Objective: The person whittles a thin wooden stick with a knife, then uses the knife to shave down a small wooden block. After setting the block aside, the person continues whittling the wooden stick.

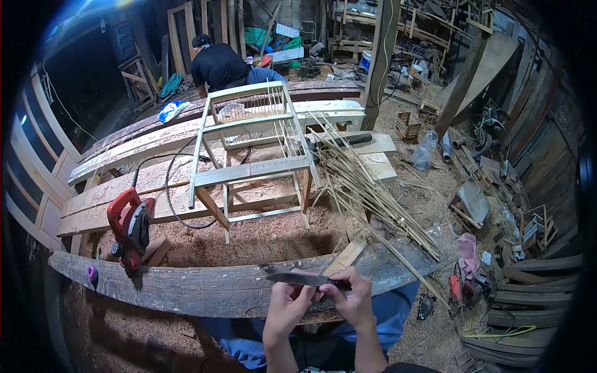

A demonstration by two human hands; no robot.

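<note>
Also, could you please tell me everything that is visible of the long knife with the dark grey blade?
The long knife with the dark grey blade looks metal, dull and slightly mottled, with a dark handle partly hidden by fingers. It lies nearly level, its tip pointing toward the person's left, above the long, worn grey wooden plank. The bare right hand grips the handle; the bare left hand is at the blade, its exact contact unclear.
</note>
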